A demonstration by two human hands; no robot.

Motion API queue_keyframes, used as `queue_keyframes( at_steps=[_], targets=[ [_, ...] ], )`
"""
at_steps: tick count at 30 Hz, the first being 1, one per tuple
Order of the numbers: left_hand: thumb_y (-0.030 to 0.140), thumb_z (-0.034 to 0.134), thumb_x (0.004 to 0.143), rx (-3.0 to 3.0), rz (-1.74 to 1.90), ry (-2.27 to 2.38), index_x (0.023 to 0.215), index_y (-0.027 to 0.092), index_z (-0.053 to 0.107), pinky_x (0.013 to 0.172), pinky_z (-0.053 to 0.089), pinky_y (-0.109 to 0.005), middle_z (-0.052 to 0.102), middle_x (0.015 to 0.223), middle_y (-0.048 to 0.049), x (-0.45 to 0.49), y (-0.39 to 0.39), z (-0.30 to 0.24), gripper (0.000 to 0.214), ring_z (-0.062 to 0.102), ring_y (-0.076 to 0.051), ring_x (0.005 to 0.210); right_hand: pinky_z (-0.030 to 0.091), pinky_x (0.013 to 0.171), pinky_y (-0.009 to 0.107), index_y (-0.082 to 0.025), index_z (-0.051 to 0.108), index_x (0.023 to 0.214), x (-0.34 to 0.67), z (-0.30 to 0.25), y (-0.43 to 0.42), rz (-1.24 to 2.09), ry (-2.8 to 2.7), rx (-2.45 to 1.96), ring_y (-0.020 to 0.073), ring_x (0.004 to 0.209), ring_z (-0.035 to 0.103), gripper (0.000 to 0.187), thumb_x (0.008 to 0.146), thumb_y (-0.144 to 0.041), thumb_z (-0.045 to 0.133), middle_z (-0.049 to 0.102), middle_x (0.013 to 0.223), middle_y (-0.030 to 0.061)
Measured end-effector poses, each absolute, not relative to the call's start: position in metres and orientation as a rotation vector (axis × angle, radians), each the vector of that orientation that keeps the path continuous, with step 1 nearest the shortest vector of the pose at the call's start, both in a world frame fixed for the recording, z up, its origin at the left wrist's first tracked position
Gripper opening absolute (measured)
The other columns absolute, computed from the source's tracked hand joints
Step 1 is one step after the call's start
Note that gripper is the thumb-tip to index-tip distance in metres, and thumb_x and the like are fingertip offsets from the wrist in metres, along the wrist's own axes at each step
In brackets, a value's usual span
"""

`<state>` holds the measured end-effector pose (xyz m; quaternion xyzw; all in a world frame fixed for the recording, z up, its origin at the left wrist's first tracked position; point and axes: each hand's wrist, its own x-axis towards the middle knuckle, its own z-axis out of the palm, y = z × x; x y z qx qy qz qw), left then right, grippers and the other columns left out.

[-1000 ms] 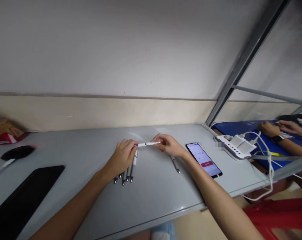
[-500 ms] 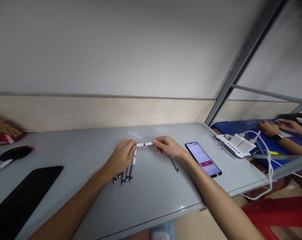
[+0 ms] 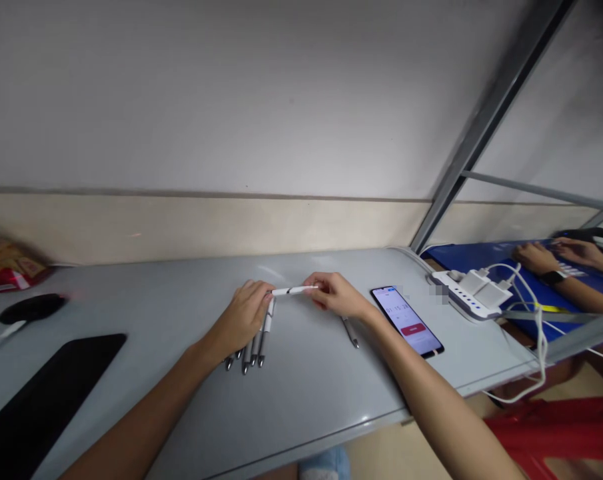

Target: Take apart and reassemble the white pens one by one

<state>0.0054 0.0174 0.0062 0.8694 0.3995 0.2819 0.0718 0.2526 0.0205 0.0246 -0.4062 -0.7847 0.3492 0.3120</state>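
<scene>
A white pen (image 3: 288, 291) with a dark band at its middle lies level between my two hands, just above the table. My left hand (image 3: 246, 308) is closed on its left end. The fingers of my right hand (image 3: 330, 293) pinch its right end. Several white and grey pens (image 3: 254, 343) lie side by side under and below my left hand, their grey tips toward me; their upper parts are partly hidden. One more grey pen (image 3: 350, 332) rests by my right wrist, partly covered by it.
A phone (image 3: 406, 320) showing a timer lies right of my right forearm, with a white power strip (image 3: 466, 297) beyond. At left are a black tablet-like slab (image 3: 56, 393), a black oval object (image 3: 31, 309) and a red-and-gold packet (image 3: 11, 265). Another person's hands (image 3: 536, 257) rest over a blue surface.
My right fingers have shifted slightly on the pen's right end, so more of that end shows. My left hand keeps its hold and the other pens lie as before.
</scene>
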Motion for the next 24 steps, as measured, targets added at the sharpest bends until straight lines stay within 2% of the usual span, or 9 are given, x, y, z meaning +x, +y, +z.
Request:
queue_keyframes(
  at_steps=[3,5,7,11,13,16,20,22,24],
  targets=[
    [0.026,0.029,0.099,2.613,0.845,1.201,0.098,0.019,0.054,0.083,0.041,-0.034,0.057,0.091,-0.0038,0.005,0.017,0.007,0.026,0.049,-0.019,0.089,0.036,0.056,0.024,-0.015,0.066,0.086,0.251,0.025,0.019,0.873,-2.072,-1.12,0.0105,0.053,0.044,0.042,0.096,-0.046,0.039,0.052,0.058,-0.0016],
    [0.028,0.029,0.099,2.594,0.84,1.218,0.096,0.019,0.054,0.08,0.041,-0.033,0.056,0.089,-0.0035,0.005,0.017,0.008,0.027,0.05,-0.019,0.087,0.038,0.059,0.024,-0.018,0.064,0.106,0.251,0.027,0.019,0.785,-2.072,-1.069,0.0114,0.058,0.048,0.031,0.089,-0.042,0.055,0.057,0.067,-0.0013],
    [0.029,0.03,0.099,2.568,0.84,1.23,0.093,0.019,0.054,0.078,0.042,-0.032,0.056,0.087,-0.0027,0.005,0.017,0.009,0.027,0.051,-0.018,0.084,0.04,0.064,0.024,-0.023,0.059,0.119,0.249,0.028,0.018,0.689,-2.098,-0.996,0.0122,0.065,0.052,0.039,0.082,-0.033,0.067,0.062,0.08,0.0001],
    [0.027,0.032,0.097,2.556,0.823,1.23,0.083,0.02,0.053,0.071,0.041,-0.03,0.055,0.079,-0.0009,0.003,0.019,0.008,0.026,0.052,-0.017,0.076,0.039,0.07,0.025,-0.02,0.066,0.101,0.245,0.028,0.015,0.526,-2.167,-0.973,0.0127,0.072,0.055,0.018,0.09,-0.029,0.056,0.066,0.088,0.0035],
    [0.021,0.033,0.095,2.574,0.822,1.244,0.079,0.02,0.051,0.068,0.04,-0.029,0.054,0.074,-0.0004,0.002,0.021,0.006,0.024,0.051,-0.016,0.071,0.036,0.065,0.024,-0.017,0.067,0.096,0.242,0.027,0.013,0.521,-2.181,-1.036,0.0117,0.066,0.051,0.024,0.094,-0.034,0.05,0.065,0.078,0.0027],
    [0.01,0.034,0.088,2.669,0.837,1.28,0.075,0.02,0.049,0.067,0.039,-0.03,0.053,0.071,-0.0008,0.001,0.022,0.006,0.022,0.049,-0.017,0.07,0.031,0.058,0.024,-0.015,0.067,0.085,0.239,0.024,0.012,0.681,-2.141,-1.076,0.01,0.058,0.043,0.032,0.094,-0.039,0.048,0.057,0.065,-0.0005],
    [0.008,0.032,0.087,2.772,0.879,1.326,0.073,0.019,0.049,0.07,0.038,-0.032,0.054,0.07,-0.0025,0.005,0.018,0.011,0.025,0.048,-0.019,0.072,0.029,0.052,0.023,-0.015,0.064,0.076,0.237,0.023,0.014,1.171,-1.908,-1.017,0.0088,0.05,0.037,0.037,0.09,-0.046,0.051,0.046,0.053,-0.0043],
    [0.013,0.031,0.092,2.747,0.902,1.303,0.083,0.019,0.053,0.073,0.039,-0.033,0.057,0.076,-0.0029,0.008,0.015,0.014,0.024,0.05,-0.019,0.076,0.032,0.054,0.023,-0.015,0.064,0.076,0.236,0.024,0.016,1.31,-1.704,-0.965,0.0093,0.052,0.041,0.033,0.086,-0.046,0.057,0.051,0.056,-0.003],
    [0.021,0.033,0.095,2.715,0.9,1.278,0.097,0.019,0.055,0.077,0.039,-0.033,0.061,0.086,-0.0033,0.011,0.011,0.016,0.023,0.053,-0.019,0.084,0.038,0.06,0.023,-0.016,0.063,0.079,0.236,0.026,0.018,1.366,-1.435,-0.897,0.0113,0.064,0.051,0.028,0.08,-0.044,0.064,0.06,0.071,0.001]
  ],
)
